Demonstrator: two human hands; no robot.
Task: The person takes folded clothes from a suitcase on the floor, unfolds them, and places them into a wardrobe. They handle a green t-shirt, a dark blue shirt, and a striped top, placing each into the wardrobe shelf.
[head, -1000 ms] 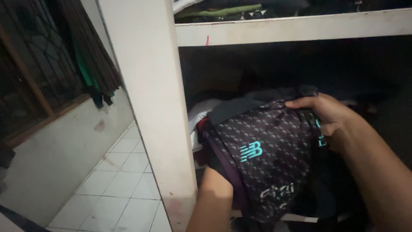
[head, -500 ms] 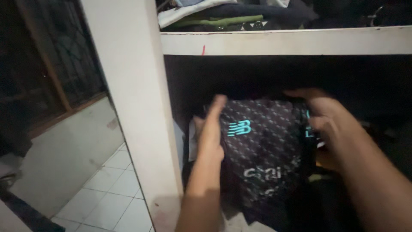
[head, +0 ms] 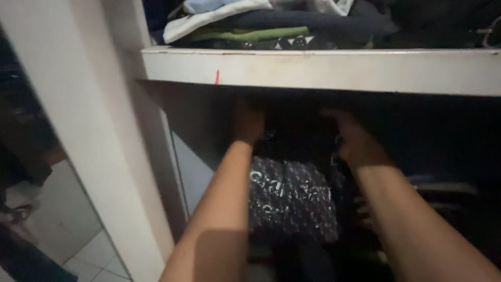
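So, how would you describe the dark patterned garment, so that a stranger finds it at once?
Find the white shelf board with folded clothes on top, then look into the dark compartment under it. There both hands reach in, and the garment lies between the forearms. Only it has a small repeating pattern and pale lettering.

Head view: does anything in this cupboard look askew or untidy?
Slightly. The dark patterned garment hangs over the lower shelf's front instead of lying flat, with both hands, left hand and right hand, reaching in above it. The clothes on the white shelf are stacked loosely.
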